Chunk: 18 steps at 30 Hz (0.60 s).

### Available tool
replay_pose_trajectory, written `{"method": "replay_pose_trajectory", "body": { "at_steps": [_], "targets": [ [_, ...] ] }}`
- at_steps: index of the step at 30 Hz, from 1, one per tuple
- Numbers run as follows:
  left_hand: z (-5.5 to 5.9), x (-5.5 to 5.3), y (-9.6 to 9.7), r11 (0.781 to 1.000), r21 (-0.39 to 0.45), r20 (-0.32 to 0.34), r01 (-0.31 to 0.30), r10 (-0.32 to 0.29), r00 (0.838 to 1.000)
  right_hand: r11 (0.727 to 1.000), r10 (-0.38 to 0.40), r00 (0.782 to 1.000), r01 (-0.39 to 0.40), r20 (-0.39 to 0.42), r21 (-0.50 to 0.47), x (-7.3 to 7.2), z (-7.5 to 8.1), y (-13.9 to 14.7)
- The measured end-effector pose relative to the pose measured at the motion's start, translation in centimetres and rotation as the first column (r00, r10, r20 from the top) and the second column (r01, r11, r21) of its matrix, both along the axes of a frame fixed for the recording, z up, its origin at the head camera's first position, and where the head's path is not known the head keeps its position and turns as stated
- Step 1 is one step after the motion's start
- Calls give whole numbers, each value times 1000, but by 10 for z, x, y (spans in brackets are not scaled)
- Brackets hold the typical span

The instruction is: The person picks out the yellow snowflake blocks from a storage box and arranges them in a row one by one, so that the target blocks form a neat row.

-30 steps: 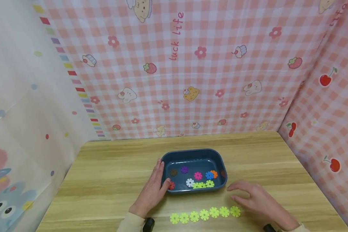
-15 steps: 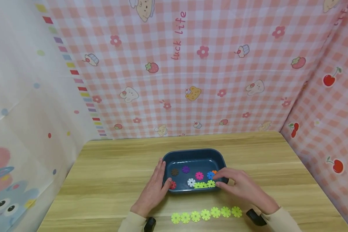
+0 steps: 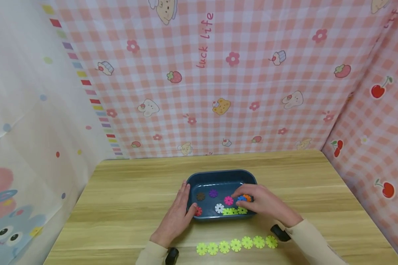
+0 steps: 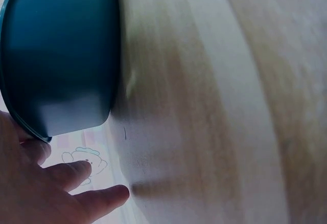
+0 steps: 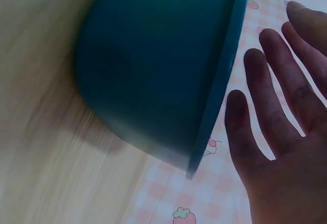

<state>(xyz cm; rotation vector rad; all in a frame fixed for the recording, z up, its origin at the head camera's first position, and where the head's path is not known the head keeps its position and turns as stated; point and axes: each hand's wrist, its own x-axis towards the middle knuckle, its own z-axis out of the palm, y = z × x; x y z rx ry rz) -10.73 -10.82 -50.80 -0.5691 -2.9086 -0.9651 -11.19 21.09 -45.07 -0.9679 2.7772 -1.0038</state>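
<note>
A dark blue tray (image 3: 219, 177) holds several flower-shaped snowflake discs. Along its left side lies my left hand (image 3: 172, 217), fingers straight against the wall and thumb at the front left corner, by a red disc (image 3: 198, 211). In the left wrist view, the fingers (image 4: 69, 175) extend loosely beside the rim. My right hand (image 3: 263, 201) reaches over the tray's right side, thumb and index finger apart, above a blue disc (image 3: 241, 199) and near a pink disc (image 3: 228, 200). Nothing shows between these fingers. The right wrist view shows the other fingers (image 5: 265, 75) spread outside the wall.
In front of the tray, several yellow-green discs (image 3: 236, 245) form a row on the wooden table (image 3: 136, 195). Inside it lie a white disc (image 3: 219, 208), a purple disc (image 3: 213, 193), a brown disc (image 3: 200, 196), an orange disc (image 3: 247, 198) and more yellow-green ones.
My right hand has moved from the table right of the tray, leftward and over the rim into it. The left hand stays at the tray's left side.
</note>
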Motion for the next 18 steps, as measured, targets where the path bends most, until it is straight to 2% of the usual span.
{"method": "replay_pose_trajectory", "body": {
  "at_steps": [9, 18],
  "targets": [
    [0, 0, 0, 1000, 0, 15, -7, 7, 1000, 997, 74, 992, -77, 97, 25, -17, -4, -9],
    [-1, -1, 0, 1000, 8, 12, 1, -1, 1000, 973, 120, 990, -131, 68, 189, -30, -14, -22]
  ]
}}
